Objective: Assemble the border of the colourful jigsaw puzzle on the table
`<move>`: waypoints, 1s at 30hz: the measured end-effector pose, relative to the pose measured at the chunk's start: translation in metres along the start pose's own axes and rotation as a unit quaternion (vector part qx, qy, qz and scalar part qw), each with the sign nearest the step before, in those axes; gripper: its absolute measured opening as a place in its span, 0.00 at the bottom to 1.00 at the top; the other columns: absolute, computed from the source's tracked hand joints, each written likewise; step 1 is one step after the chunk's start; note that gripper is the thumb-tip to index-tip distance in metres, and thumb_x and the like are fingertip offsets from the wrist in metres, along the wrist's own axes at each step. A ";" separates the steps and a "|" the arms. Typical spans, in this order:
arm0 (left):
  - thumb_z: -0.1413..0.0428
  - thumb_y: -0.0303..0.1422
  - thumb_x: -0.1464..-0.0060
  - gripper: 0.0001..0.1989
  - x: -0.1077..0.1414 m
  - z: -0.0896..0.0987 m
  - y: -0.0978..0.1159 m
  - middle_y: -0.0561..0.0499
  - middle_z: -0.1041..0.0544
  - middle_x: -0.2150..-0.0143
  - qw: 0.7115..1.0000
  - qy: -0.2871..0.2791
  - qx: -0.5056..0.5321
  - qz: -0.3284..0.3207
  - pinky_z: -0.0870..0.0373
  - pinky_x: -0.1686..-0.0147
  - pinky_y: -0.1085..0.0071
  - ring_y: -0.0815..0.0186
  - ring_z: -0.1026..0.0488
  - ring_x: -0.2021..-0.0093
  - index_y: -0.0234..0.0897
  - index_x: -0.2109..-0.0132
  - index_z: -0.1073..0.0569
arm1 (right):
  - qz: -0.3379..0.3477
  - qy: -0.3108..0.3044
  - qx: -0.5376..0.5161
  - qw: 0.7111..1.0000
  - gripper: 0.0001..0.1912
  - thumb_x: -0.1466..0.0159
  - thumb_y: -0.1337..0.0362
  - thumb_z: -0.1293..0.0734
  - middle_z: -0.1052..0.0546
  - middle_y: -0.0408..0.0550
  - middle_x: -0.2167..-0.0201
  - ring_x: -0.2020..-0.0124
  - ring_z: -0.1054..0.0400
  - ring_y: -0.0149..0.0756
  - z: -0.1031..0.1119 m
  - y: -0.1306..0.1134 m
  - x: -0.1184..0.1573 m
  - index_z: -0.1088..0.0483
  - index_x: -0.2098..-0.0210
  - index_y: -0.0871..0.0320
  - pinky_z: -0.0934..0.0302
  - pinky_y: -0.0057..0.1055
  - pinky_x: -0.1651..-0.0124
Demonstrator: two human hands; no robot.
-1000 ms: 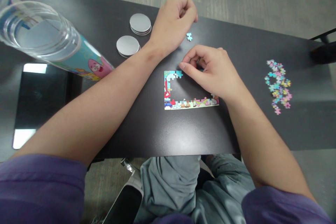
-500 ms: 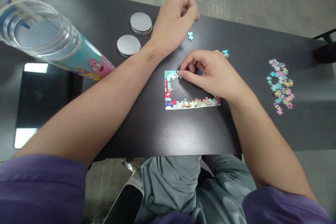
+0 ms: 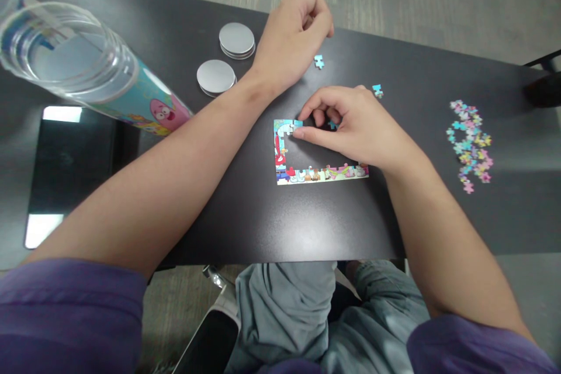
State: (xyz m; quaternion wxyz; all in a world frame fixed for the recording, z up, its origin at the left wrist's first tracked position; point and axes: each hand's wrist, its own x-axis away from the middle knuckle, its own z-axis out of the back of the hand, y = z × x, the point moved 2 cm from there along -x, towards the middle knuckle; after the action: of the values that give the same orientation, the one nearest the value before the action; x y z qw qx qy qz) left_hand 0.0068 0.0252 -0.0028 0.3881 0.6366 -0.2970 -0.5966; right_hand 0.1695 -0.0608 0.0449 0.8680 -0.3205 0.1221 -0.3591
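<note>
A partial puzzle frame lies on the dark table, with its left side, its bottom edge and part of its top edge joined. My right hand is at the top edge, thumb and index finger on a small light-blue puzzle piece there. My left hand rests farther back, curled, with its fingertips turned out of sight; whether it holds anything cannot be seen. Just beside it lies a loose blue piece. Another blue piece is behind my right hand, and one shows partly under its fingers.
A pile of mixed puzzle pieces lies to the right. Silver discs in two stacks sit left of my left wrist. At the left stand a tall clear container with a cartoon print and a black tablet.
My right thumb has shifted slightly down and left, and the fingers have parted a little around the light-blue piece at the top edge. My left hand has stayed in place.
</note>
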 end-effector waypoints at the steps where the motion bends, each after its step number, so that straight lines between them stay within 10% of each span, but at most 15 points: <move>1: 0.51 0.21 0.46 0.12 -0.001 0.000 -0.002 0.52 0.31 0.75 1.000 0.000 -0.002 -0.002 0.53 0.67 0.64 0.67 0.37 0.72 0.35 0.72 0.28 | 0.010 0.001 0.009 1.000 0.12 0.36 0.49 0.23 0.24 0.45 0.66 0.67 0.31 0.43 0.001 0.001 0.000 0.23 0.58 0.44 0.45 0.44 0.65; 30: 0.51 0.10 0.44 0.21 -0.007 -0.004 -0.006 0.52 0.27 0.74 0.998 0.003 -0.054 0.015 0.49 0.66 0.61 0.65 0.34 0.72 0.39 0.74 0.30 | 0.049 0.007 0.055 0.997 0.06 0.30 0.51 0.27 0.24 0.44 0.66 0.66 0.29 0.43 0.006 -0.001 0.001 0.23 0.56 0.42 0.39 0.46 0.62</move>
State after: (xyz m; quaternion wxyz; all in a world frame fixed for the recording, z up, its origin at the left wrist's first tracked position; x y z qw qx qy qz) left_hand 0.0097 0.0352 -0.0040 0.4322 0.6114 -0.2729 -0.6041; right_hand 0.1726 -0.0593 0.0501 0.9000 -0.2633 0.1234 -0.3246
